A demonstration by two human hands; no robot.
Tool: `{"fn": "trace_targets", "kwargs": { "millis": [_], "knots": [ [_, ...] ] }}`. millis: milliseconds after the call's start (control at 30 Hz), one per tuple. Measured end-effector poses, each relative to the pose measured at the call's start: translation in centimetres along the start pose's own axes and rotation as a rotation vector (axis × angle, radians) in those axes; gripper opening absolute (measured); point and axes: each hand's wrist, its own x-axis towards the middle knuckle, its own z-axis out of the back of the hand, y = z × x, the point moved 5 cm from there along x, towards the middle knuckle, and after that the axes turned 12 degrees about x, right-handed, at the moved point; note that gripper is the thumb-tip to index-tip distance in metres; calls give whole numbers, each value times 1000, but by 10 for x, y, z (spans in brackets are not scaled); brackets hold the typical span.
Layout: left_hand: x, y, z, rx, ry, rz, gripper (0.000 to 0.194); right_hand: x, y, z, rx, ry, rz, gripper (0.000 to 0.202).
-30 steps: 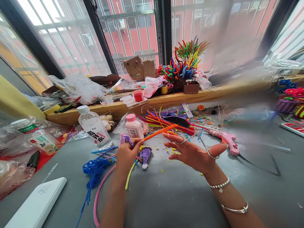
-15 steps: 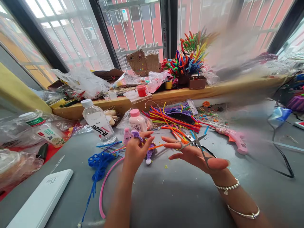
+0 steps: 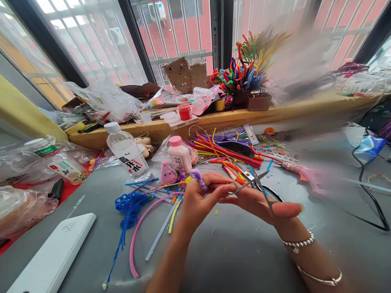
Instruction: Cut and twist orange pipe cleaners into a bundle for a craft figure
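Small scissors [image 3: 262, 185] hang from my right hand [image 3: 255, 201], their loops round its thumb and fingers, the blades apart and pointing up. My left hand [image 3: 203, 195] is next to it, its fingertips meeting the fingers of my right hand. A purple fuzzy piece [image 3: 198, 179] shows at the back of my left hand's fingers; how it is held is partly hidden. Just left of that hand stand a pink crocheted figure [image 3: 168, 173] and a tangle of blue yarn [image 3: 130, 207]. A pink curved strip [image 3: 136, 240] lies on the grey table.
Behind the hands are a pink-capped bottle [image 3: 179, 156], a water bottle [image 3: 126, 156] and a heap of coloured pipe cleaners [image 3: 226, 150]. A white power bank [image 3: 55, 252] lies at the left front. At the right are a pink glue gun [image 3: 305, 175] and a black cable [image 3: 374, 207].
My left hand has moved right, up to my right hand, uncovering the pink figure and some strips. The purple piece has moved with it. The scissors stay in my right hand.
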Motion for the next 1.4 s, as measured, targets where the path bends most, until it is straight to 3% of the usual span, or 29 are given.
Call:
{"fn": "trace_targets", "kwargs": {
  "millis": [367,600,767,867,1133,1400],
  "knots": [
    [-2,10,-2,-165,39,179,38,1,0,-1,208,-62,-20,110],
    [-1,4,-8,-47,58,78,33,3,0,0,160,-72,-12,105],
    [0,0,-8,46,62,24,14,7,4,-6,95,-33,10,94],
    [1,-2,-6,134,27,-34,12,6,3,-4,86,-39,-7,87],
    [1,4,4,229,-166,-90,19,-1,-5,21,125,-284,-72,50],
    [0,2,10,396,-200,-212,23,-4,-9,31,-20,-345,-183,58]
  ]
}}
